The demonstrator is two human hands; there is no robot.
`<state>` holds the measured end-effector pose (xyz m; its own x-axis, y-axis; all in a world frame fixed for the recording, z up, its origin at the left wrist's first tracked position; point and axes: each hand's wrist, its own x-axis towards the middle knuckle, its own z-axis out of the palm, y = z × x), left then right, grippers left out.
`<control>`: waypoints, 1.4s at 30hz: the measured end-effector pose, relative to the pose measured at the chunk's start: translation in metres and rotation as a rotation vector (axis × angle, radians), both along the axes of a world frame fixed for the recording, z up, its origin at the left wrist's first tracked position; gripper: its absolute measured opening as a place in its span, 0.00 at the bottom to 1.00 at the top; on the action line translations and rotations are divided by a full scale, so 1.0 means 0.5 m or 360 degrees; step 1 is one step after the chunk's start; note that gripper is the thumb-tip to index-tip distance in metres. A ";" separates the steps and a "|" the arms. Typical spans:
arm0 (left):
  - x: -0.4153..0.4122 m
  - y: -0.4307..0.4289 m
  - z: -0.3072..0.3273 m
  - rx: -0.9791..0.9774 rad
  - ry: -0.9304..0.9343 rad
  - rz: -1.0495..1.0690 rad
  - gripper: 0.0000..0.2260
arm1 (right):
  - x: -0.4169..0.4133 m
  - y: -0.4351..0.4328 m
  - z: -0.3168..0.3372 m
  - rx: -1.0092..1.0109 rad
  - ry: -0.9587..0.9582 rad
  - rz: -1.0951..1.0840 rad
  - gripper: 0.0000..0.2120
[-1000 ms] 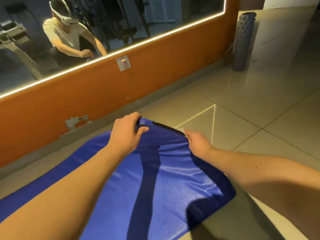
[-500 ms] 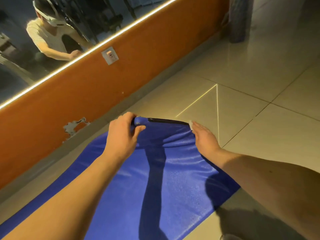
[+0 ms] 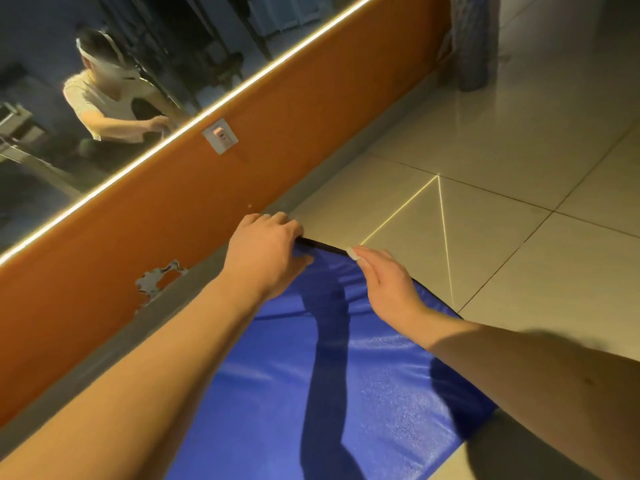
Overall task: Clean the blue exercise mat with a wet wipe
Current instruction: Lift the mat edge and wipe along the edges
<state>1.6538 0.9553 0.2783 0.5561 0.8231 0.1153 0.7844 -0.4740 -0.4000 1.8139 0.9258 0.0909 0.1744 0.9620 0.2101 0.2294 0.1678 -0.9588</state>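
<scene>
The blue exercise mat (image 3: pixel 374 382) lies on the tiled floor along the wall, with its far end lifted and its dark underside edge showing. My left hand (image 3: pixel 266 252) is closed on the mat's far left corner. My right hand (image 3: pixel 388 278) rests on the far edge further right, and a small white wet wipe (image 3: pixel 350 252) shows at its fingertips, mostly hidden under the fingers.
An orange wall (image 3: pixel 194 202) with a socket (image 3: pixel 220 136) and a lit mirror (image 3: pixel 138 74) runs along the left. A grey foam roller (image 3: pixel 472 43) stands upright at the far corner. Beige floor tiles (image 3: pixel 519 168) spread to the right.
Both hands have moved the mat's far end toward the wall. My right hand has slid along the edge closer to the left hand. The view has tilted down and rolled.
</scene>
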 end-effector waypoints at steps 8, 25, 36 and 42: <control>0.110 -0.004 -0.110 -0.0010 0.0477 0.0044 0.10 | -0.007 0.002 -0.015 0.0067 -0.0215 -0.0004 0.19; 0.074 0.024 -0.156 0.0170 0.0241 -0.0015 0.09 | 0.141 -0.014 -0.196 -0.0573 -0.0364 -0.0080 0.18; 0.218 0.039 -0.321 -0.0303 0.0526 -0.0071 0.17 | 0.134 -0.048 -0.198 -0.0397 -0.0419 -0.0056 0.17; 0.199 0.057 -0.345 -0.0261 0.0378 -0.0102 0.14 | 0.192 -0.125 -0.250 -0.0569 -0.0733 -0.0229 0.13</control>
